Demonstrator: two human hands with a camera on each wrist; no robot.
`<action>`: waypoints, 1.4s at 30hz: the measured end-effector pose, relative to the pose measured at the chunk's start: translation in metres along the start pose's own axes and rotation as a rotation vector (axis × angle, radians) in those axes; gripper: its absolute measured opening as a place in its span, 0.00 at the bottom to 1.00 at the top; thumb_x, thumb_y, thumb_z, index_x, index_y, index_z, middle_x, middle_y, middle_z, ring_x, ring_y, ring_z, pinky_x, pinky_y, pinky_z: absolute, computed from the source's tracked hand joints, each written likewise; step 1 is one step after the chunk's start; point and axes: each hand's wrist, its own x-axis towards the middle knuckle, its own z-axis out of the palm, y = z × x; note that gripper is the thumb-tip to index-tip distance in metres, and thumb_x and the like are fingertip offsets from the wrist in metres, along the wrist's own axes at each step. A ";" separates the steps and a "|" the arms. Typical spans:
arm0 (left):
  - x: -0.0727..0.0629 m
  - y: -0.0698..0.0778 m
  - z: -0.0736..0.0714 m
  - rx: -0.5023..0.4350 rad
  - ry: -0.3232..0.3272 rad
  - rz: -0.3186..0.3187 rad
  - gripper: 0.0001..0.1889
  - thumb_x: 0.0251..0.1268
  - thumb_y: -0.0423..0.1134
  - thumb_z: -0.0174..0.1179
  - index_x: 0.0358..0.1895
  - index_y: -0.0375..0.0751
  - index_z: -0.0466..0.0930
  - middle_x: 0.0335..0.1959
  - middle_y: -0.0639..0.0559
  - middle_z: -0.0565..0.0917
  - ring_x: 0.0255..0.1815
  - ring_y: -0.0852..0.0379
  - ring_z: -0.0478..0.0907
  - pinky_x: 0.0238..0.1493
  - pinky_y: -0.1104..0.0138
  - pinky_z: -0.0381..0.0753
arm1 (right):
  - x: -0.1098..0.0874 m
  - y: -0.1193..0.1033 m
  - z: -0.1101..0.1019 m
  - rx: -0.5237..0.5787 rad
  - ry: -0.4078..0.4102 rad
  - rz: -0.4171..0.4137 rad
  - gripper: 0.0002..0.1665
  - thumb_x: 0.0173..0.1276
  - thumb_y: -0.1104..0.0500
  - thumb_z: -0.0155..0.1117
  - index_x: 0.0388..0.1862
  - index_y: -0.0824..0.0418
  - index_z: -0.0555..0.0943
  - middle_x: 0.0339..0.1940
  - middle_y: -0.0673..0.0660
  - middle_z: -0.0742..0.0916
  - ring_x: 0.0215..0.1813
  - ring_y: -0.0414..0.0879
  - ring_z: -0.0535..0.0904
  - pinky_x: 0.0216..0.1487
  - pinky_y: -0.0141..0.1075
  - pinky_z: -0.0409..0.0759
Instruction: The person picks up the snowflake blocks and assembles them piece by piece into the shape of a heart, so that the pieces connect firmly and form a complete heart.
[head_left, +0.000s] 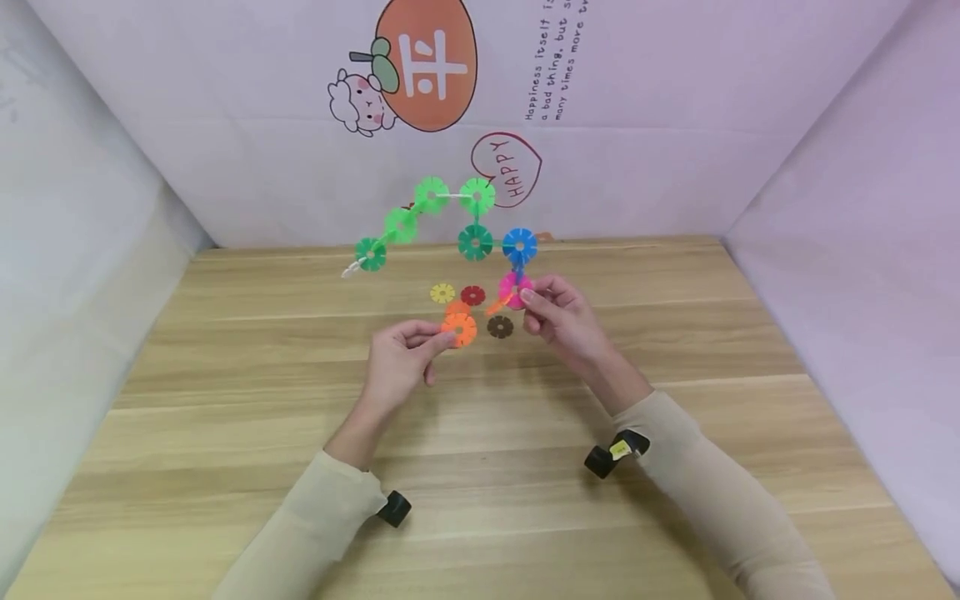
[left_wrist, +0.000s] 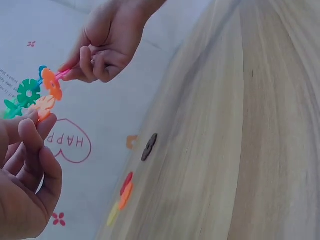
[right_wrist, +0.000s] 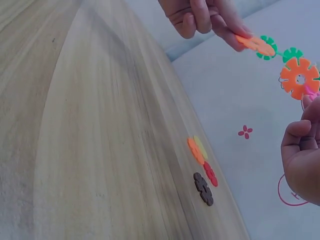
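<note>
My left hand (head_left: pixel 396 360) pinches a loose orange notched disc (head_left: pixel 467 330) between thumb and fingers. With thumb and fingertips, my right hand (head_left: pixel 568 327) holds a pink notched disc (head_left: pixel 508 289) at the near end of a chain of slotted discs. Slotted into the pink one, an orange disc (head_left: pixel 497 304) faces the left hand; in the right wrist view this orange disc (right_wrist: pixel 291 80) shows its round face. Beyond the pink, the chain runs through a blue disc (head_left: pixel 520 245) and several green discs (head_left: pixel 431 195) to a white piece (head_left: pixel 351 269) at far left.
On the wooden table (head_left: pixel 480 483) lie a yellow disc (head_left: pixel 442 292), a red disc (head_left: pixel 473 295), a brown disc (head_left: pixel 500 327) and another orange disc (right_wrist: pixel 195 151). A printed white cloth (head_left: pixel 637 175) stands behind the table's far edge.
</note>
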 end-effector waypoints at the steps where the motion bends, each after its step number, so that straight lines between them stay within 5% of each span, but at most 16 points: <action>1: 0.001 0.001 0.002 -0.018 0.003 -0.006 0.09 0.68 0.34 0.72 0.44 0.31 0.87 0.36 0.48 0.93 0.11 0.60 0.70 0.17 0.72 0.70 | 0.000 0.000 0.001 0.012 -0.009 -0.007 0.14 0.83 0.68 0.52 0.38 0.55 0.81 0.34 0.49 0.90 0.25 0.37 0.74 0.30 0.26 0.76; 20: 0.000 0.003 0.021 -0.160 0.076 0.081 0.07 0.68 0.30 0.70 0.43 0.30 0.84 0.31 0.54 0.92 0.08 0.60 0.70 0.14 0.73 0.72 | -0.003 0.003 0.010 0.069 -0.053 -0.040 0.17 0.83 0.69 0.49 0.39 0.53 0.82 0.34 0.50 0.89 0.24 0.38 0.74 0.31 0.26 0.76; 25: -0.001 0.003 0.025 -0.190 0.068 0.055 0.06 0.68 0.30 0.71 0.42 0.32 0.83 0.33 0.48 0.93 0.08 0.60 0.71 0.14 0.72 0.74 | -0.003 0.003 0.014 0.055 -0.027 -0.038 0.17 0.83 0.69 0.50 0.39 0.53 0.82 0.34 0.49 0.89 0.25 0.38 0.73 0.30 0.26 0.75; 31: 0.000 0.003 0.023 -0.197 0.056 0.007 0.04 0.67 0.30 0.71 0.36 0.35 0.84 0.31 0.52 0.92 0.11 0.60 0.70 0.18 0.73 0.73 | -0.002 0.003 0.016 0.018 -0.015 -0.045 0.16 0.82 0.70 0.51 0.39 0.53 0.81 0.33 0.49 0.88 0.25 0.38 0.73 0.30 0.26 0.74; 42: 0.001 0.004 0.018 -0.249 0.024 -0.071 0.07 0.67 0.29 0.71 0.31 0.42 0.86 0.29 0.54 0.91 0.14 0.63 0.65 0.18 0.75 0.61 | -0.004 0.005 0.018 0.000 -0.042 -0.076 0.16 0.81 0.72 0.52 0.37 0.55 0.80 0.30 0.49 0.84 0.24 0.38 0.70 0.29 0.26 0.71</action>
